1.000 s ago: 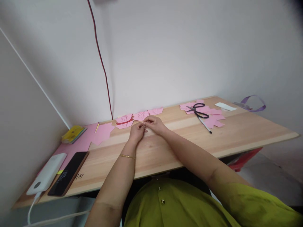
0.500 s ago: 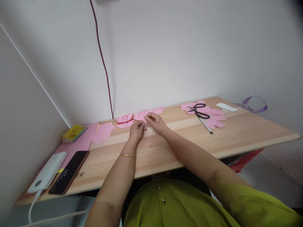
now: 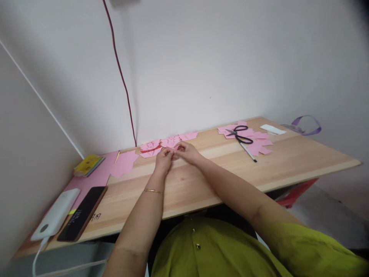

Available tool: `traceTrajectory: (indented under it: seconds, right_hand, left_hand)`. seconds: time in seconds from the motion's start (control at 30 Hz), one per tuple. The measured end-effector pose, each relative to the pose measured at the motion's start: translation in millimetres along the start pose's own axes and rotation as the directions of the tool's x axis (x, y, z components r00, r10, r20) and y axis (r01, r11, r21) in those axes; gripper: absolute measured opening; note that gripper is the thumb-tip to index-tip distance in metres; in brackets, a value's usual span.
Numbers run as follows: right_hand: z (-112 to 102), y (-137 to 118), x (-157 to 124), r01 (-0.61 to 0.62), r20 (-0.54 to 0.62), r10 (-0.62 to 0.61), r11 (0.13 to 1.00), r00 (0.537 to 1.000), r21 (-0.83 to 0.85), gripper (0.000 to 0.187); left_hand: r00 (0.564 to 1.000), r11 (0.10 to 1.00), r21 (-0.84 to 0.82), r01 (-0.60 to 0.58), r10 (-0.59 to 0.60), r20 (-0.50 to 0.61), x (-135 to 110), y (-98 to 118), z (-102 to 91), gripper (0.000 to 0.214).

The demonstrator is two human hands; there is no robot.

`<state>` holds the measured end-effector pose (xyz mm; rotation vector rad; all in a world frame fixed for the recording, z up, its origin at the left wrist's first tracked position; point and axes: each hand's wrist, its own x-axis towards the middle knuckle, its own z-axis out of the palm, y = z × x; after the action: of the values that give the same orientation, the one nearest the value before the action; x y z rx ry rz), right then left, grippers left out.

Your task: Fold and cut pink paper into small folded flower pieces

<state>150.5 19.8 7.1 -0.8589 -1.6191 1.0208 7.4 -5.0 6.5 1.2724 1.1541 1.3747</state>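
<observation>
Between my two hands is a small piece of pink paper (image 3: 173,149), mostly covered by the fingers. My left hand (image 3: 163,159) pinches its near left side, the gold bracelet on that wrist facing up. From the right, the fingertips of my right hand (image 3: 186,151) close on the same paper, thumb against fingers. Just beyond the hands lie pink cut-paper pieces with cut-out patterns (image 3: 170,141), one beside a red strip (image 3: 150,149). How the held paper is folded cannot be made out.
Black-handled scissors (image 3: 241,134) and a pen (image 3: 248,152) rest on pink paper scraps (image 3: 261,145) at right. A white strip (image 3: 272,129) lies farther right. At left are pink sheets (image 3: 124,162), a yellow packet (image 3: 88,165), a phone (image 3: 82,213) and a white power bank (image 3: 56,213) with a cable.
My right hand has come down and left to meet the left hand, its fingers now closed on the pink paper. The view has shifted slightly.
</observation>
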Motion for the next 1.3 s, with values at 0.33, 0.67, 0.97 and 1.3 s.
traceTrajectory:
  seconds: [0.33, 0.67, 0.97, 1.3]
  right_hand:
    - [0, -5, -3, 0.016, -0.016, -0.016, 1.0, 1.0, -0.021, 0.011]
    - [-8, -19, -1, 0.106, -0.102, -0.108, 0.994, 0.989, -0.023, 0.015]
    - [-6, -9, 0, 0.021, -0.04, -0.018, 0.998, 0.999, 0.061, 0.028]
    - [-1, -7, -4, -0.029, 0.059, 0.031, 0.999, 0.998, -0.041, 0.012]
  left_hand:
    - [0.995, 0.986, 0.14, -0.095, 0.099, -0.022, 5, -6, -4.5, 0.006]
    - [0.977, 0.933, 0.325, -0.152, 0.192, -0.093, 8, -8, -11.5, 0.009]
    - [0.998, 0.995, -0.095, 0.028, -0.033, -0.045, -1, 5, -0.4, 0.029]
    - [1.0, 0.995, -0.095, 0.016, -0.016, -0.002, 1, -2, -0.6, 0.018]
